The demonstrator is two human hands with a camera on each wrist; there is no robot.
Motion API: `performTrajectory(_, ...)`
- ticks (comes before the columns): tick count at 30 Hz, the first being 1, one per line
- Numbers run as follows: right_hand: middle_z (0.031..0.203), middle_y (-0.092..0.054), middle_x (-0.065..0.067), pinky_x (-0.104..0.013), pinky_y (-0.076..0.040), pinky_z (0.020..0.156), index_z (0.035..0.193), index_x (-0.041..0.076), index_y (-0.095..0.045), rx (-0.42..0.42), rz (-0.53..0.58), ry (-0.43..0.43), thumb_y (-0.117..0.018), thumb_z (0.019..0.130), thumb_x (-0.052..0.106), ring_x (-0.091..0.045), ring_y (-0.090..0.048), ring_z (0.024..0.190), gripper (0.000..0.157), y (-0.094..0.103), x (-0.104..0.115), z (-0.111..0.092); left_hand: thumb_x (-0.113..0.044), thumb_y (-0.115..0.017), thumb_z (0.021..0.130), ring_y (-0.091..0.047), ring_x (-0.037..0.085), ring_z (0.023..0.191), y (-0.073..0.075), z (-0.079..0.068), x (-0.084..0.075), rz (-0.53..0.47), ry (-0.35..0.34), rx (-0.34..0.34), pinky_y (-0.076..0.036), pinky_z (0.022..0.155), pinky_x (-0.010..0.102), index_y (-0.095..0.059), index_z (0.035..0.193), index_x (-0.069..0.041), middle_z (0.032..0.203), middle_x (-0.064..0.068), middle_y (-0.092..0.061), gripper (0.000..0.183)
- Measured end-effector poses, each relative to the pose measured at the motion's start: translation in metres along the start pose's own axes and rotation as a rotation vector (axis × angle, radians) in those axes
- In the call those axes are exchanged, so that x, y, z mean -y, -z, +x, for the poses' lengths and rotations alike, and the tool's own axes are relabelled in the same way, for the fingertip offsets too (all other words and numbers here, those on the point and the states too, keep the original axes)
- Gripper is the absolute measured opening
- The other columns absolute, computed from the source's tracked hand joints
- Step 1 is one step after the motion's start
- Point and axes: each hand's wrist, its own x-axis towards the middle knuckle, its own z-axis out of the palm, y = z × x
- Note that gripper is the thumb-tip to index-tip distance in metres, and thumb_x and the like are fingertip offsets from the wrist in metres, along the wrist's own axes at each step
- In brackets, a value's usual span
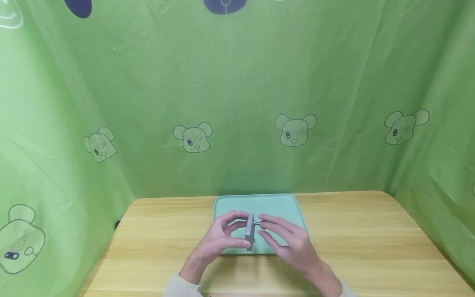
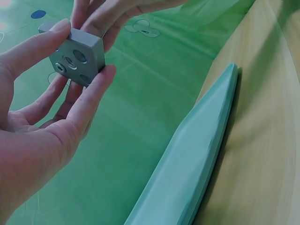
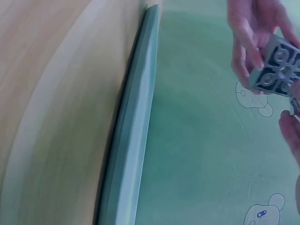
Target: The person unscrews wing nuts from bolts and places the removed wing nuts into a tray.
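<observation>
My left hand [image 1: 217, 237] grips a grey square block [image 1: 249, 233] by its edges, thumb on the near side and fingers on the far side. Several round holes show in one face of the block [image 2: 76, 58] in the left wrist view. Its other face, with raised rings, appears in the right wrist view. A metal screw [image 1: 257, 223] stands out from the block's right side, and the fingertips of my right hand [image 1: 295, 245] pinch its outer end. Ridges like a thread show on the screw [image 3: 294, 106] in the right wrist view. How deep it sits is hidden.
A mint-green tray [image 1: 256, 201] lies on the wooden table [image 1: 352, 222] beneath both hands. Green cloth [image 1: 241, 82] printed with bear heads surrounds the table at the back and sides. A small dark object [image 1: 117, 224] shows at the table's left edge.
</observation>
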Motion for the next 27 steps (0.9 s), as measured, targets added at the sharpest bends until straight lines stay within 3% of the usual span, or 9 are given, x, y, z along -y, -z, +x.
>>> performTrajectory(3, 0.109, -0.074, -0.021, -0.027, -0.063, 0.089, 0.11, -0.005, -0.073, -0.009, 0.144, -0.223, -0.085, 0.081, 0.003, -0.028, -0.074, 0.093, 0.032, 0.001, 0.001, -0.003, 0.008, -0.083, 0.077, -0.055, 0.037, 0.13, 0.001, 0.0, 0.0, 0.018, -0.003, -0.017, -0.06, 0.099, 0.046, -0.054, 0.137, 0.005, 0.138, 0.018, -0.054, 0.067)
performTrajectory(6, 0.112, -0.072, -0.022, -0.029, -0.064, 0.087, 0.116, -0.005, -0.07, -0.005, 0.316, -0.524, -0.084, 0.078, -0.007, -0.025, -0.074, 0.096, 0.04, 0.004, 0.002, -0.007, 0.013, -0.081, 0.074, -0.053, 0.035, 0.132, 0.001, 0.001, 0.0, 0.036, 0.001, -0.03, -0.059, 0.1, 0.049, -0.055, 0.136, 0.005, 0.139, 0.018, -0.053, 0.068)
performTrajectory(10, 0.114, -0.072, -0.021, -0.038, -0.065, 0.084, 0.12, -0.004, -0.068, 0.025, 0.506, -0.952, -0.075, 0.092, 0.002, -0.027, -0.074, 0.098, 0.03, 0.008, 0.002, -0.011, 0.015, -0.081, 0.072, -0.052, 0.033, 0.134, -0.002, 0.002, 0.001, 0.091, 0.002, -0.04, -0.058, 0.101, 0.049, -0.056, 0.135, 0.003, 0.138, 0.017, -0.054, 0.069)
performTrajectory(13, 0.112, -0.073, -0.021, -0.043, -0.066, 0.082, 0.122, -0.006, -0.066, 0.058, 0.614, -1.184, -0.073, 0.096, 0.014, -0.031, -0.075, 0.097, 0.034, 0.01, 0.0, -0.01, 0.015, -0.082, 0.07, -0.052, 0.032, 0.134, -0.003, 0.003, 0.0, 0.136, -0.005, -0.045, -0.058, 0.101, 0.047, -0.058, 0.134, 0.001, 0.138, 0.017, -0.054, 0.07)
performTrajectory(18, 0.112, -0.073, -0.023, -0.048, -0.064, 0.088, 0.124, -0.01, -0.063, 0.143, 0.751, -1.383, -0.072, 0.097, 0.021, -0.035, -0.074, 0.1, 0.042, 0.011, -0.003, -0.01, 0.014, -0.082, 0.071, -0.052, 0.034, 0.133, -0.006, 0.003, 0.001, 0.186, -0.03, -0.043, -0.058, 0.101, 0.045, -0.057, 0.134, 0.0, 0.138, 0.019, -0.054, 0.069)
performTrajectory(27, 0.112, -0.073, -0.021, -0.05, -0.062, 0.093, 0.124, -0.012, -0.063, 0.197, 0.825, -1.468, -0.075, 0.094, 0.017, -0.036, -0.072, 0.104, 0.044, 0.012, -0.005, -0.014, 0.016, -0.08, 0.072, -0.053, 0.032, 0.132, -0.009, 0.003, 0.004, 0.243, -0.022, -0.028, -0.058, 0.102, 0.044, -0.058, 0.133, -0.004, 0.136, 0.014, -0.054, 0.068)
